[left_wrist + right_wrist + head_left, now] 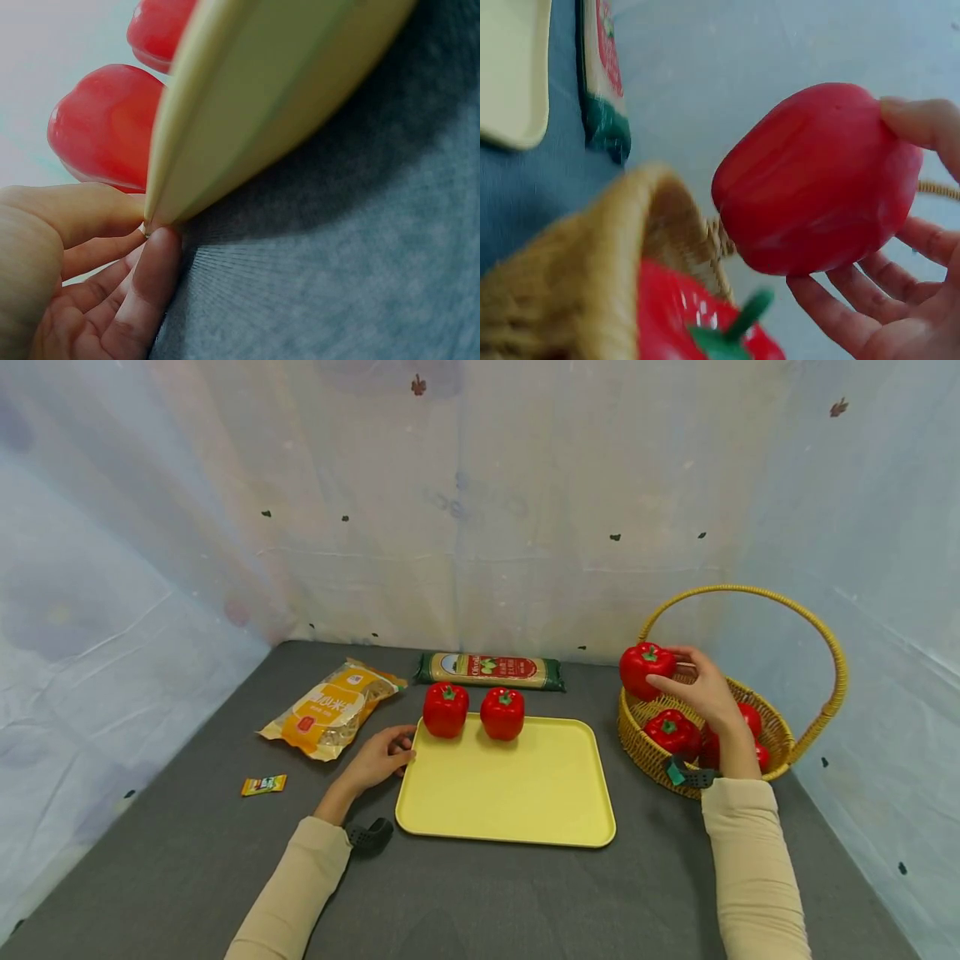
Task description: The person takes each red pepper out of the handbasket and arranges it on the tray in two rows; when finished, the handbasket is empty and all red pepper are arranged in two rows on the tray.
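Observation:
My right hand (pixel 699 689) grips a red bell pepper (pixel 643 670) between thumb and fingers, above the left side of a wicker basket (pixel 632 739). Several more red peppers lie in that basket, one with its green stem (pixel 751 313) showing in the right wrist view. My left hand (pixel 380 755) pinches the left edge of a yellow tray (pixel 510 785), thumb on one face and a finger on the other in the left wrist view. Two red peppers, a left one (pixel 446 710) and a right one (pixel 502 713), stand side by side at the tray's far edge.
A green and gold package (pixel 487 670) lies behind the tray. To the left are an orange and clear food bag (pixel 335 708) and a small yellow packet (pixel 264 785). The basket's tall handle (pixel 838 672) arches up at the right, near the sheet wall.

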Tool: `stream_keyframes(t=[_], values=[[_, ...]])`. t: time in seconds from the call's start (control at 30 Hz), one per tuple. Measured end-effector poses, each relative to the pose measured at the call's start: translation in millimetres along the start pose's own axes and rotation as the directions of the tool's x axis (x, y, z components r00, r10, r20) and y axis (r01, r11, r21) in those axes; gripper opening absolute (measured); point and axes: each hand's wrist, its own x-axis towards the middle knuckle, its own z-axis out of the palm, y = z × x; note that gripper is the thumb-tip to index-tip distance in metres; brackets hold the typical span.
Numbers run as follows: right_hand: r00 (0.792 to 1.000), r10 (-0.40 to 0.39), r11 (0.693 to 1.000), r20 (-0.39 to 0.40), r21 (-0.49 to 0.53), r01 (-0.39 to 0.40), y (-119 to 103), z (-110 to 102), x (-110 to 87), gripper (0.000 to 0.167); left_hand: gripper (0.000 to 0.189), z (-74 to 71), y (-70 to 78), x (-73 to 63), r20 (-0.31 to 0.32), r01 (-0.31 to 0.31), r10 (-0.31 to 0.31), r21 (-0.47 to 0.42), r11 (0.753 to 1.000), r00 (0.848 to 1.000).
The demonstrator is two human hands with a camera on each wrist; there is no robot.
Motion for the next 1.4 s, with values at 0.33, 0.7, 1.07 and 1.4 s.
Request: stream_keyframes(t=[0.33,0.7,1.07,1.4], values=[[0.986,-0.163,0.981,0.028,0.113,0.159,-17,30,-9.9,0.063,0.046,-0.7,6.1,-1.2,-0.001,0.008,-0.008,0.008,1.000,1.000],[0.963,-0.205,0.961,0.177,0.223,0.164,-22,65,-18.0,0.062,0.046,3.5,-29.1,13.4,-0.029,0.022,-0.022,0.015,1.000,0.999],[0.949,-0.215,0.958,0.232,0.238,0.159,-41,76,-28.3,0.060,0.046,3.0,-27.3,14.5,-0.020,0.013,-0.013,-0.001,1.000,1.000],[0.936,-0.184,0.979,0.299,0.146,0.146,-37,84,-28.9,0.061,0.046,1.5,-15.4,7.3,-0.010,0.010,-0.010,-0.001,1.000,1.000]])
